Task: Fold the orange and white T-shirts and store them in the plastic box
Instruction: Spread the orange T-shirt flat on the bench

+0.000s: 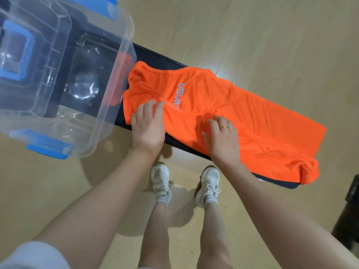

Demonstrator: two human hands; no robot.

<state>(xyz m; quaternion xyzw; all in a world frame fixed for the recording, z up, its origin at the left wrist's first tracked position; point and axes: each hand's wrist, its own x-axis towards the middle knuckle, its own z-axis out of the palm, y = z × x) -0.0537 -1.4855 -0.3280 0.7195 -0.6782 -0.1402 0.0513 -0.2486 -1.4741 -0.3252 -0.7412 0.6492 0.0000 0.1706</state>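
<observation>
An orange T-shirt (242, 117) with a pale logo lies spread along a narrow dark bench (153, 57), its collar end toward the clear plastic box (101, 121). My left hand (148, 125) pinches a fold of the shirt near the collar. My right hand (221, 136) pinches the near edge of the cloth beside it; it wears a ring. The box with blue clips sits on the bench's left end, and it looks empty. No white T-shirt is in view.
A clear lid with blue handles (25, 49) lies at the far left by the box. The floor (272, 35) is pale wood. My feet in white shoes (161, 181) stand close to the bench. A dark object (349, 210) stands at the right edge.
</observation>
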